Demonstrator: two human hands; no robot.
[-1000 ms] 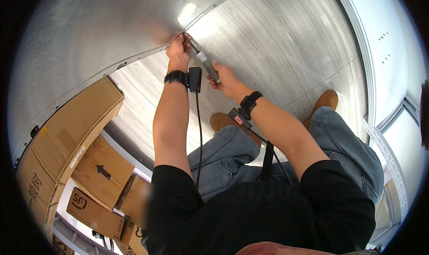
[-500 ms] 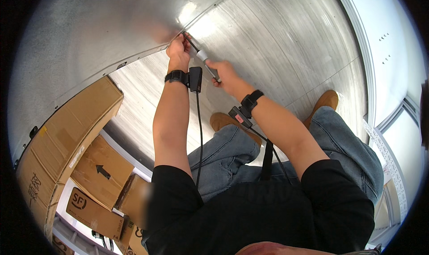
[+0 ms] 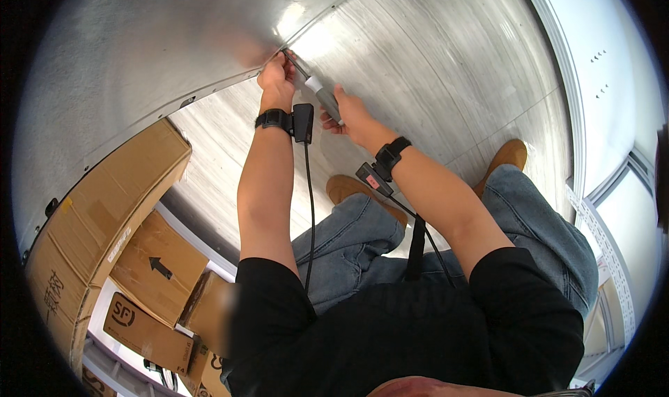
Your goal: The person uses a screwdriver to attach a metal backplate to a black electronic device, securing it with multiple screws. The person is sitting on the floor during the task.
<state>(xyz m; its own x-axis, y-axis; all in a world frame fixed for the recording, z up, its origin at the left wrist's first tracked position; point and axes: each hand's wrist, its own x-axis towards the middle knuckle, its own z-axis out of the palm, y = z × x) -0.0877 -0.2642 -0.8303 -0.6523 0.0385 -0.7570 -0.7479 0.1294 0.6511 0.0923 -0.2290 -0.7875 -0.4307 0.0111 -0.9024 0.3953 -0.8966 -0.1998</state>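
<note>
A screwdriver (image 3: 325, 99) with a grey and white handle and a thin dark shaft slants up and left to the lower edge of a large grey metal panel (image 3: 160, 56). My right hand (image 3: 352, 120) has its fingers round the handle's rear part, the thumb lifted off along the top. At the shaft's tip, my left hand (image 3: 277, 75) is closed with bent fingers against the panel edge. Whatever those fingers pinch is too small and hidden to make out. Each wrist wears a black strap with a small cabled box.
Cardboard boxes (image 3: 157, 258) stand at the left, one long carton (image 3: 104, 223) lying along the panel. Pale wood-look floor (image 3: 446, 56) stretches beneath my hands. A white panel (image 3: 592, 69) rises on the right. My brown shoes (image 3: 511, 157) are on the floor below.
My right hand has loosened and turned on the handle, its thumb now raised and more of the grey grip showing. My left hand stays at the panel edge.
</note>
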